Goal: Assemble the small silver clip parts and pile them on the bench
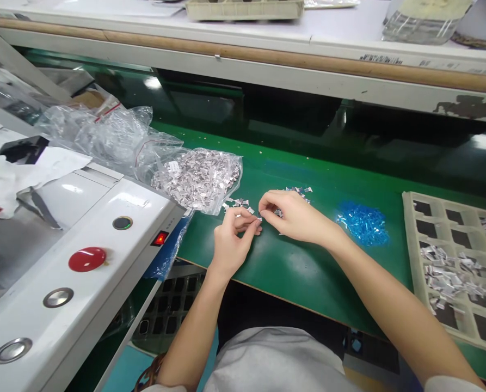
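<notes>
My left hand (235, 237) is closed, with thumb and fingertips pinching a small silvery part (260, 219) over the green table (303, 267). Close beside it, my right hand (294, 215) has its fingers curled inward, and whatever they hold is hidden. Just behind the left hand lies a loose group of small silvery parts (239, 203). More small parts (302, 191) lie behind the right hand, which partly covers them. A clear plastic bag (204, 177) full of similar parts rests behind and left of my hands. To the right is a heap of small blue transparent pieces (364, 223).
A pale compartment tray (409, 245) with silvery parts stands at the right. At the left is a white machine panel (104, 228) with a red button (86, 259) and a lit red switch (160, 238). Crumpled clear bags (104, 133) lie behind it. A shelf edge (267, 57) runs across the back.
</notes>
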Motion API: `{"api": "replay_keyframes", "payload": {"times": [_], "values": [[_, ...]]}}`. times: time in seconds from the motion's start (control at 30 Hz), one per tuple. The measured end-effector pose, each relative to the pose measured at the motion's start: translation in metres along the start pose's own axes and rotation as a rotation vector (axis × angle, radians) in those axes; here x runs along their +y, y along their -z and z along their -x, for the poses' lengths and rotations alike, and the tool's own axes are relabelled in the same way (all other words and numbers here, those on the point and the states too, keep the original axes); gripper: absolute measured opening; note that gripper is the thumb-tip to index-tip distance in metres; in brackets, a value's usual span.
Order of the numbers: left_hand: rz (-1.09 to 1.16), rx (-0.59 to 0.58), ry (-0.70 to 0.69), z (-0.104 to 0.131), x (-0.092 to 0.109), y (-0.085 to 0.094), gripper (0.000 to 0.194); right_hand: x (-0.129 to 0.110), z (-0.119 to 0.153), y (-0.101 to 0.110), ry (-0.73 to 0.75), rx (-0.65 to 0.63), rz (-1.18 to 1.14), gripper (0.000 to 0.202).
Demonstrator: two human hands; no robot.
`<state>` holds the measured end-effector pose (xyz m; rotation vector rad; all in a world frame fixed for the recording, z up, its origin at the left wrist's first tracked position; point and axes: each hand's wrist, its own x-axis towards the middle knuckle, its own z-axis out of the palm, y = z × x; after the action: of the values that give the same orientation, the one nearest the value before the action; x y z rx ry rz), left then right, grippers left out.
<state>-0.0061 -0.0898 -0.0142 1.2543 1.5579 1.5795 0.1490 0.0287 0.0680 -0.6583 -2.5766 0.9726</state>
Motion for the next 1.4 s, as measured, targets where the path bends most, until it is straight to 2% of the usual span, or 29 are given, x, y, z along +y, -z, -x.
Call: {"api": "replay_keyframes", "payload": {"times": [0.27, 0.37, 0.5, 0.63, 0.77, 0.87, 0.97, 1.1, 1.17, 1.27, 1.3, 1.4], "values": [[0.033, -0.005, 0.013, 0.001, 0.002, 0.000, 0.028, 0.006, -0.002, -0.005, 0.004, 0.021, 0.016, 0.015], [0.041, -0.010, 0.005, 0.001, 0.002, 0.000, 0.028, 0.009, -0.001, -0.005, 0.000, 0.040, -0.053, 0.015], [0.041, -0.044, 0.010, 0.003, 0.001, -0.001, 0.027, 0.008, -0.001, -0.004, 0.010, -0.055, -0.176, 0.023], [0.007, -0.059, -0.019, 0.003, 0.004, 0.004, 0.028, 0.007, 0.000, 0.001, 0.003, -0.106, -0.089, 0.017], [-0.298, 0.009, -0.151, -0.007, 0.006, 0.023, 0.019, 0.018, 0.006, 0.013, -0.105, -0.087, 0.034, 0.019], [-0.587, -0.060, -0.262, -0.023, 0.001, 0.035, 0.021, 0.031, 0.008, 0.021, -0.207, -0.099, 0.104, 0.019], [-0.764, -0.142, -0.351, -0.036, -0.008, 0.035, 0.026, 0.040, 0.008, 0.024, -0.224, -0.086, 0.174, 0.019], [-0.825, -0.178, -0.407, -0.045, -0.015, 0.028, 0.022, 0.051, 0.005, 0.030, -0.204, 0.057, 0.225, 0.011], [-0.795, -0.178, -0.406, -0.046, -0.015, 0.027, 0.019, 0.065, 0.005, 0.037, -0.252, 0.218, 0.236, 0.011], [-0.705, -0.178, -0.370, -0.043, -0.012, 0.029, 0.012, 0.098, 0.009, 0.048, -0.367, 0.495, 0.330, 0.020], [-0.661, -0.173, -0.348, -0.041, -0.011, 0.029, 0.011, 0.110, 0.011, 0.050, -0.403, 0.543, 0.362, 0.024], [-0.456, -0.127, -0.232, -0.029, -0.008, 0.028, 0.007, 0.139, 0.017, 0.049, -0.463, 0.539, 0.403, 0.031]]}}
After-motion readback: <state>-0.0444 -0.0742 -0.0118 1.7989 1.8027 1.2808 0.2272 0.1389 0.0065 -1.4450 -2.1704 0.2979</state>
